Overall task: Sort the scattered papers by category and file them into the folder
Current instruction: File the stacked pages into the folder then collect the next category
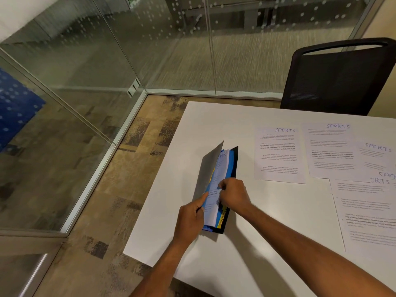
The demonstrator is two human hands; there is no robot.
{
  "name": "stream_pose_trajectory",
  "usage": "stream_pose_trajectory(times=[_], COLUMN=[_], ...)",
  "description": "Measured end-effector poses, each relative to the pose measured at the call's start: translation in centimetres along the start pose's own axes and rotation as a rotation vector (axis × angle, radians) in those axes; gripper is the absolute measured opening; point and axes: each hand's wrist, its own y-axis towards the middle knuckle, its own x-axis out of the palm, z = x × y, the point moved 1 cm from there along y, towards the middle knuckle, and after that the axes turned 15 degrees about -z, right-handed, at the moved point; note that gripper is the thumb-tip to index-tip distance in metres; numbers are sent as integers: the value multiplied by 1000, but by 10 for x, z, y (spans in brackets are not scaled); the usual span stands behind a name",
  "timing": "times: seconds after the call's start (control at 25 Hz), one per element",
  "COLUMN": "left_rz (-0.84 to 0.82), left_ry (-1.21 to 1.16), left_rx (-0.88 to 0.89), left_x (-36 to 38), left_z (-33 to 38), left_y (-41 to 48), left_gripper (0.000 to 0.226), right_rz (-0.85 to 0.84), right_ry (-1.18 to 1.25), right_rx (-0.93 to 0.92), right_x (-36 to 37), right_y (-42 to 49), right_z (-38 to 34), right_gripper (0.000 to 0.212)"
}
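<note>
Pinched a white sheet (218, 175) between the curled fingers of the right hand (234, 195), with the left hand (190, 218) just beside it, index finger (202, 199) stretched along a blue divider (230, 162), other fingers curled, its grip impossible to tell. Worked inside the folder (235, 159), half open near the desk's (214, 125) left edge, grey cover (209, 168) raised, yellow SPORTS tab (221, 219) at its near end. Had several SPORTS papers (279, 155) spread flat toward the right edge, black chair (342, 80) beyond the far edge.

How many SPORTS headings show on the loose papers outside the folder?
5: three full headings across the far papers, one cut by the right frame edge, one partly covered below it. Overlapping sheets may hide more.
</note>
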Motion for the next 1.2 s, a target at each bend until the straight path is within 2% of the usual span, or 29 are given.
stream_pose_trajectory(times=[0.12,0.28,0.36,0.52,0.68,0.84,1.08,1.2], left_rz=[3,51,45,-1,19,50,63,102], left_ry=[30,66,84,21,0,-23,-74,-4], left_rx=[-5,29,38,5,-7,-5,21,1], left_x=[5,8,7,3,-1,-5,1,12], left_z=[0,-9,-5,0,-1,-3,-7,-16], left_y=[2,7,4,-1,-3,-3,10,23], left_gripper=[50,62,56,48,46,43,36,38], right_rz=[-1,15,9,31,67,113,153,141], right_ry=[-25,-31,-26,91,237,311,279,272], right_rx=[-2,-22,-34,-42,-36,-46,-13,24], right_x=[4,13,14,11,4,-8,-28,-32], right_y=[3,7,9,4,3,1,-11,-15], right_z=[3,5,8,13,26,38,64,81], right_gripper=[32,23,20,35,14,17,21,22])
